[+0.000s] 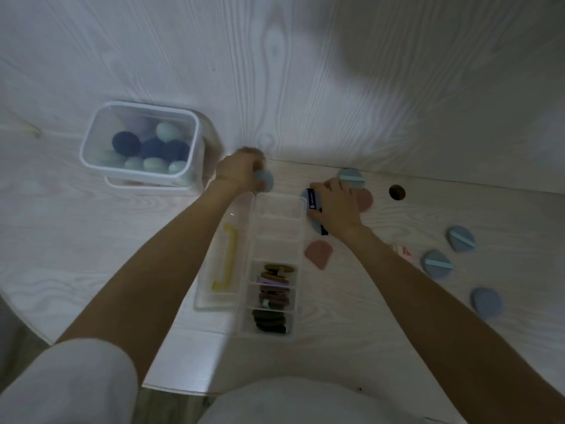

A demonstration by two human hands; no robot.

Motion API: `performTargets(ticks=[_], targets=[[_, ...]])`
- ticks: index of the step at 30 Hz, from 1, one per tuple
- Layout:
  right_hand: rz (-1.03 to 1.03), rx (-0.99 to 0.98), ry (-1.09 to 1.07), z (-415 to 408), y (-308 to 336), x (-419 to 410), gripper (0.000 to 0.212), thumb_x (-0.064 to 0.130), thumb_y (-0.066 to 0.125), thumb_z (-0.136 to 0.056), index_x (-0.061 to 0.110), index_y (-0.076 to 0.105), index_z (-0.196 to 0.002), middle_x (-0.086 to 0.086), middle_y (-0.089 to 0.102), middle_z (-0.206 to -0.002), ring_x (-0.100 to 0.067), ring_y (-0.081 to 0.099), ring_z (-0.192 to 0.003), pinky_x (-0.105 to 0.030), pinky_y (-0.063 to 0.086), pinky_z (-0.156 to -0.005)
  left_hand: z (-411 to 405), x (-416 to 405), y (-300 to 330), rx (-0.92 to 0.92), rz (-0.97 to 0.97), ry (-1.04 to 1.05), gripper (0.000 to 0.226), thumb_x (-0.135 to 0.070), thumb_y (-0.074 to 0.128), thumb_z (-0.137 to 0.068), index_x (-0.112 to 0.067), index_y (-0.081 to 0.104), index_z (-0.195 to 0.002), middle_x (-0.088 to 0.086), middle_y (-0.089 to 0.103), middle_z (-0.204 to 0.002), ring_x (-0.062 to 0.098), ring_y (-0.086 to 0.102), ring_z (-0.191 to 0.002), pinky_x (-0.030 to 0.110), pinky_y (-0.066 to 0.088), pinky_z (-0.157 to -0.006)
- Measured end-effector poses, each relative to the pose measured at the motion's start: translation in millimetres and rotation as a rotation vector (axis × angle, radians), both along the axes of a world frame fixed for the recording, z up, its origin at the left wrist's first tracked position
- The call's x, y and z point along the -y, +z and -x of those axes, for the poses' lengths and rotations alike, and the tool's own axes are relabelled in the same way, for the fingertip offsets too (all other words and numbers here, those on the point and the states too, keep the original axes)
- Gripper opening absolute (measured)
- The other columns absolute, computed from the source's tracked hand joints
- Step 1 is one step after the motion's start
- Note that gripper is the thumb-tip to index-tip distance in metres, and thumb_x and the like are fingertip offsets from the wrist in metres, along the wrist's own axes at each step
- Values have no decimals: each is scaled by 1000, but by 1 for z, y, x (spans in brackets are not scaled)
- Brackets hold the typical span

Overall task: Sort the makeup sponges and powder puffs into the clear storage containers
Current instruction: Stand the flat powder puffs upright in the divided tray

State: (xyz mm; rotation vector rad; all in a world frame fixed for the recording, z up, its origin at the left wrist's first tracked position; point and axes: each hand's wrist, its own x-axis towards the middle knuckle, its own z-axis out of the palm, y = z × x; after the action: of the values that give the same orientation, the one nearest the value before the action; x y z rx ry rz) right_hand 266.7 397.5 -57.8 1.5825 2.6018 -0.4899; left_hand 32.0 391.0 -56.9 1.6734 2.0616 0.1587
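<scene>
We're looking down at what reads as a home dressing or vanity corner: a pale wood-grain table (91, 240) butts against a matching wood-grain wall panel (275, 71), and there's a round cable hole (397, 192) cut in the top near the back edge. Cosmetic bits are everywhere, with egg-shaped sponges (153, 148) heaped in a clear tub (195, 139), flat puffs (461, 239) scattered loose on the surface, and a clear divided organiser (276, 240) with more puffs stacked in its near compartments. The light is dim and soft, more bedroom than shop or workshop.
</scene>
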Motion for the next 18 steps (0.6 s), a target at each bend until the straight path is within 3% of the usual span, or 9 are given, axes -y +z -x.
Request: performTargets(ticks=[3,6,8,11,14,16,18], targets=[[17,-132,-67,4,-6,0,36,23,66,-83,9,59,-116,-17,57,-109,-30,51,-104,-35,34,-83,0,2,-1,87,-67,57,36,-19,76,-66,-19,62,-99,4,62,-105,25,60,-90,39,52,-79],[76,-390,-218,1,-3,0,16,11,67,-83,5,62,-96,-15,61,-94,-24,54,-85,-25,37,-66,-8,14,9,62,-319,41,20,-18,70,-76,-12,64,-95,10,62,-98,29,61,-84,36,50,-70],[137,-548,-301,-4,7,5,13,10,68,-82,1,61,-88,-6,59,-86,-15,50,-74,-19,37,-59,-17,31,25,73,-536,22,15,-18,70,-80,-7,67,-90,12,63,-91,27,61,-76,31,47,-63],[242,-731,-474,-16,29,26,14,13,68,-83,6,57,-90,9,55,-80,-4,50,-68,-13,41,-62,-29,72,48,194,-730,0,13,-17,68,-83,-8,71,-93,9,64,-89,22,60,-76,36,51,-66],[295,-832,-575,-31,41,57,12,12,64,-87,14,53,-92,14,55,-83,3,52,-74,-5,42,-63,-48,121,62,355,-732,35,16,-9,68,-83,-6,70,-99,6,63,-92,15,60,-81,23,54,-73],[317,-872,-592,-38,44,77,11,11,64,-87,14,54,-93,4,60,-87,-1,54,-75,-10,44,-65,-60,148,64,396,-677,34,20,-7,69,-82,-6,68,-103,2,62,-93,9,59,-82,16,53,-74],[332,-910,-588,-41,47,92,12,9,64,-86,14,55,-92,-3,62,-92,-6,56,-75,-14,45,-64,-67,164,58,415,-598,48,23,-8,69,-82,-8,65,-105,0,62,-91,8,59,-82,18,54,-74]])
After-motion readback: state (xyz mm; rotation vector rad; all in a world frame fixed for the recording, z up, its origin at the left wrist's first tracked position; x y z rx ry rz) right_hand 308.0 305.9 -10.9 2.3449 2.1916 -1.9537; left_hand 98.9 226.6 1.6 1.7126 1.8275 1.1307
